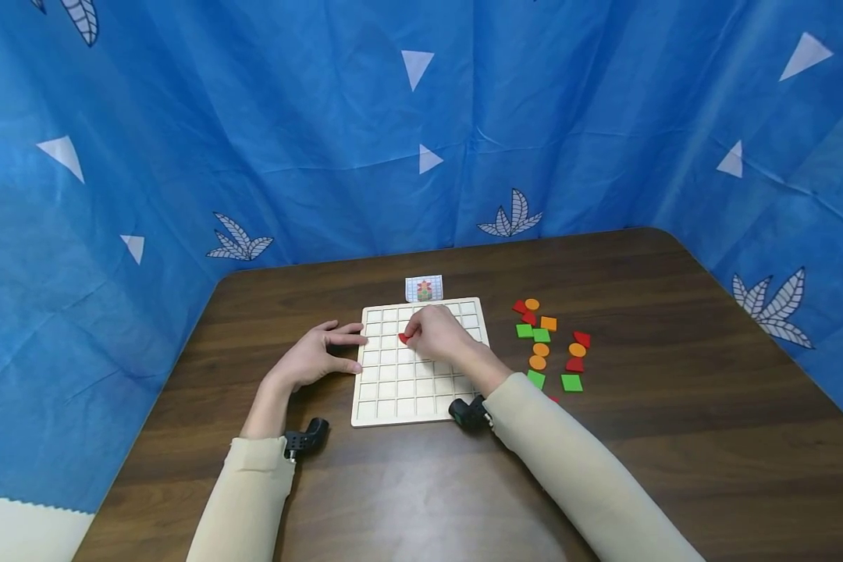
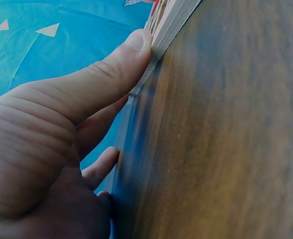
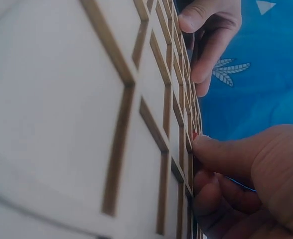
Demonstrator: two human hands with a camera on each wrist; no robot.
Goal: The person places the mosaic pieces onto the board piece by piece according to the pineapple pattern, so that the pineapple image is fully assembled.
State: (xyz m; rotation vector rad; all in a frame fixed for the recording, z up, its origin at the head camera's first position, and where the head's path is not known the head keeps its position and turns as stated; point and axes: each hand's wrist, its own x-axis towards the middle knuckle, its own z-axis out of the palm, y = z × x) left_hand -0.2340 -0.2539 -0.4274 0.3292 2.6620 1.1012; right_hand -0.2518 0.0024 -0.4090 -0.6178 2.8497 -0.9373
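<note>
A cream-coloured square grid board (image 1: 386,390) lies on the brown table. My right hand (image 1: 437,334) is over the board's upper middle and pinches a small flat red piece (image 1: 403,338) between thumb and fingers. In the right wrist view only a sliver of the red piece (image 3: 195,135) shows at the thumb tip, close to the grid; the fingers hide its shape. With fingers spread and fairly straight, my left hand (image 1: 312,357) touches the board's left edge. The left wrist view shows its thumb (image 2: 106,74) against the board's side.
Behind the board lies a small card (image 1: 424,289) printed with a coloured pattern on a grid. To the right are loose flat pieces: several orange circles (image 1: 541,350), an orange square (image 1: 549,324), green pieces (image 1: 572,382) and red pieces (image 1: 575,364). A blue curtain (image 1: 365,140) stands behind the table.
</note>
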